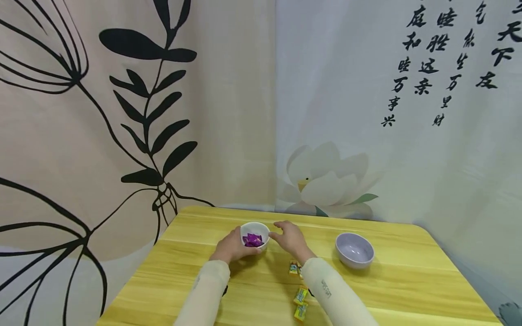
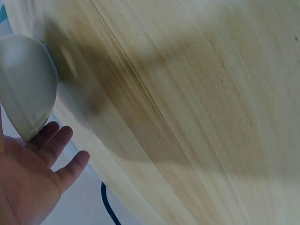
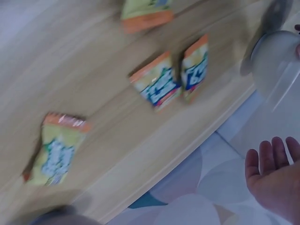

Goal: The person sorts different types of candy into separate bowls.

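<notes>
My left hand (image 1: 234, 246) grips a white bowl (image 1: 264, 230) by its left side, thumb along the near side. Inside the bowl lie purple-wrapped candies (image 1: 253, 240). From the left wrist view, the fingers spread beside the bowl's outer wall (image 2: 26, 84). My right hand (image 1: 291, 237) is just right of the bowl, with its thumb and fingers apart around the rim and nothing in them. In the right wrist view its fingers are loosely bent, apart from the bowl (image 3: 276, 70).
Several yellow-wrapped candies (image 1: 301, 295) lie on the wooden table (image 1: 257, 294) beneath and beside the right forearm. A lavender bowl (image 1: 355, 250) stands to the right of that arm. Behind the table's far edge hangs a printed curtain (image 1: 236, 136).
</notes>
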The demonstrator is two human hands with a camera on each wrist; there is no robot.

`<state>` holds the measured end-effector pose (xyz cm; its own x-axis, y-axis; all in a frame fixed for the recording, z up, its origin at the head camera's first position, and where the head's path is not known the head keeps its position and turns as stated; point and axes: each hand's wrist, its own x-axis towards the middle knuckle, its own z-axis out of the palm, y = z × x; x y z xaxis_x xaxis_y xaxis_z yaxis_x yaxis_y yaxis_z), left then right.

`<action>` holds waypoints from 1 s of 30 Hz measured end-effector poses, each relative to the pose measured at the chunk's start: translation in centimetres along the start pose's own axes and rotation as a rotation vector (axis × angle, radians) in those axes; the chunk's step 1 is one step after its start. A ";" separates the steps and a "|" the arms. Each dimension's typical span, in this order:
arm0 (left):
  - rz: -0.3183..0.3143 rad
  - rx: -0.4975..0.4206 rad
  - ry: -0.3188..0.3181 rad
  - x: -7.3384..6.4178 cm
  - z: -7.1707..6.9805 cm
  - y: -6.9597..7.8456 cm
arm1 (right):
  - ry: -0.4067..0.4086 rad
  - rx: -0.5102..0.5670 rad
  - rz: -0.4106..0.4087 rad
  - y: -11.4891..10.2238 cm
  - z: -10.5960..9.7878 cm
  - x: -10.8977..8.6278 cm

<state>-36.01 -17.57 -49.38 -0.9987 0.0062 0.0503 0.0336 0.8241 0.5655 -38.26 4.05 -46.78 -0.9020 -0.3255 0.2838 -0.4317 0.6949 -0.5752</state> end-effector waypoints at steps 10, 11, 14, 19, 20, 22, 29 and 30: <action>-0.011 -0.004 0.002 0.0 -0.1 -0.1 | 0.006 0.011 0.066 2.9 -4.0 -1.2; -0.009 -0.006 0.004 0.0 -0.1 -0.1 | 0.008 0.008 0.072 3.4 -4.6 -1.3; -0.001 -0.004 0.000 0.2 0.1 -0.2 | 0.007 0.004 0.099 5.3 -6.4 -1.9; -0.010 -0.012 -0.004 0.2 0.1 -0.2 | -0.024 0.026 0.170 8.9 -10.1 -3.8; -0.010 -0.015 -0.004 0.1 0.1 -0.2 | -0.034 0.028 0.184 9.7 -10.8 -4.2; -0.013 -0.023 -0.007 0.0 -0.1 0.0 | -0.041 0.020 0.206 11.3 -12.1 -5.1; -0.008 -0.046 -0.023 -0.3 -0.3 0.5 | -0.045 -0.015 0.251 15.7 -15.3 -8.3; -0.009 -0.049 -0.024 -0.3 -0.3 0.6 | -0.053 -0.009 0.252 16.1 -15.5 -8.7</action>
<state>-35.66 -17.24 -48.84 -0.9996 0.0133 0.0256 0.0261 0.7952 0.6057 -37.19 27.99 -46.65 -0.9804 -0.1745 0.0913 -0.1933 0.7641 -0.6155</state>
